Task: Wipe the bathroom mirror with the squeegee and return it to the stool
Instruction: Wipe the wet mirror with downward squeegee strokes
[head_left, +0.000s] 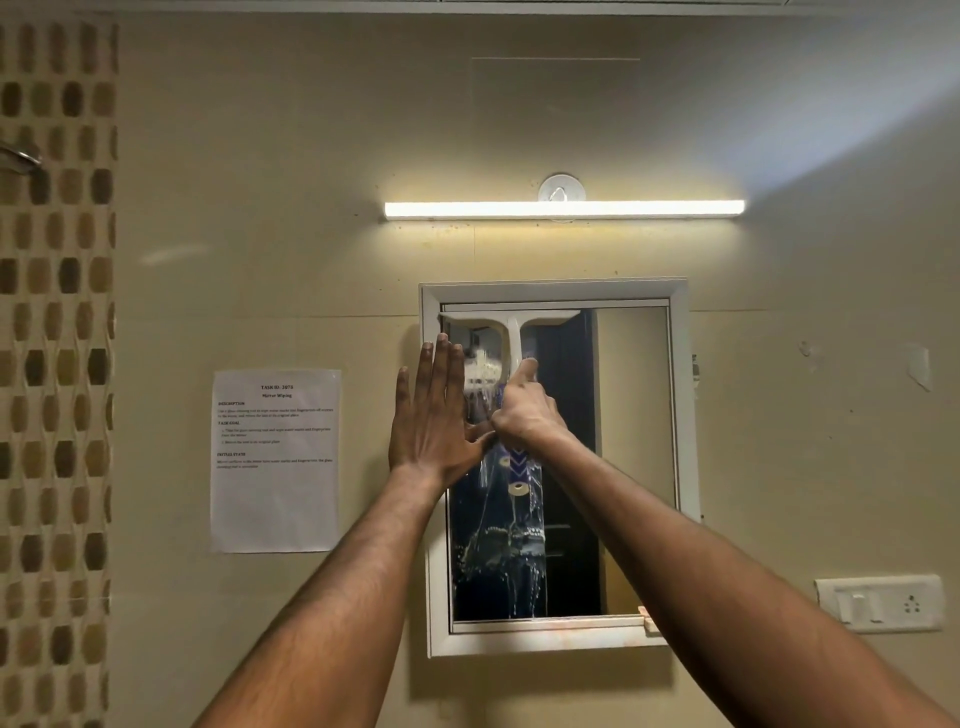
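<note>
The bathroom mirror (634, 457) hangs on the beige wall in a white frame (683, 415). Water streaks and droplets cover its left half. A white squeegee (511, 325) lies against the glass with its blade along the top edge, at the upper left. My right hand (524, 410) is closed around the squeegee's handle, thumb pointing up along it. My left hand (434, 415) is flat and spread against the mirror's left frame, fingers up, its thumb touching my right hand. The stool is out of view.
A lit tube light (563, 209) runs above the mirror. A printed task sheet (275, 460) is taped to the wall left of it. A switch and socket plate (880, 603) sits at lower right. Patterned tiles (52, 364) cover the left wall strip.
</note>
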